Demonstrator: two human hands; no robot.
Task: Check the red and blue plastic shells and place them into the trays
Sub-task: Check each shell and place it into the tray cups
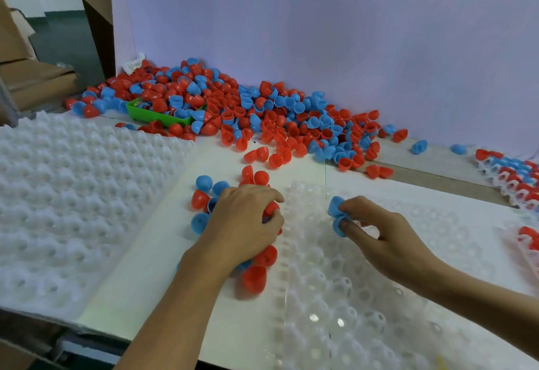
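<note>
- Shells of thin red and blue plastic lie heaped along the desk's far edge [262, 119], half burying a green bin [151, 114]; a smaller cluster [204, 197] sits mid-desk under the left hand.
- Left hand [245, 224] rests on that cluster, fingers curled round a red shell [271, 209].
- Right hand [382, 235] pinches blue shells [337, 212] between thumb and fingertips — two, it seems — over the far left corner of the clear tray [350, 296], whose pockets look empty.
- A stack of white trays [73, 194] lies at the desk's left edge; filled trays [513, 177] show at the right edge.
- Judged by look, the shells are very light, stiff and smooth — likely to skitter or roll if nudged, and to nest or jam together.
- The rim, pinched lightly, seems the best hold: it leaves the dome visible for checking.
</note>
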